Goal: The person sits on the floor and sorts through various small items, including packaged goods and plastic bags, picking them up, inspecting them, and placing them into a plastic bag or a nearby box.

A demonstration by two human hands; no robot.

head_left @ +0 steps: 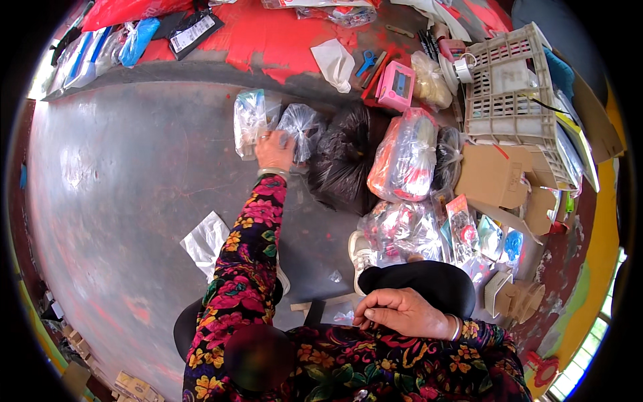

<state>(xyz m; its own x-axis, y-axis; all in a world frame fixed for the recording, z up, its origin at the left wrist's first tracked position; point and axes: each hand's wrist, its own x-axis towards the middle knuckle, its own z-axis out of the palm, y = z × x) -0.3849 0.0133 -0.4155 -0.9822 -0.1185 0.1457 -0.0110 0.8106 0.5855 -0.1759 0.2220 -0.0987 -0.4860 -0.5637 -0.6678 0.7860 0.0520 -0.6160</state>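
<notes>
My left hand (pixel 274 151) reaches forward over the grey floor, its fingers bent at the near edge of a clear plastic packet (pixel 248 115) with pale contents. Right beside the fingers sits a knotted clear bag (pixel 302 127) with greyish contents. A large black plastic bag (pixel 343 161) stands to the right of that. My right hand (pixel 408 313) rests by my right knee, palm down, fingers loosely curled and slightly apart, with nothing visible in it. Part of the left fingertips is hidden among the packets.
A clear bag with orange items (pixel 402 157), a pink box (pixel 396 86), an open cardboard box (pixel 494 175) and a beige plastic crate (pixel 509 94) crowd the right. Blue scissors (pixel 366 63) lie farther off. A white plastic sheet (pixel 203 242) lies left of my arm.
</notes>
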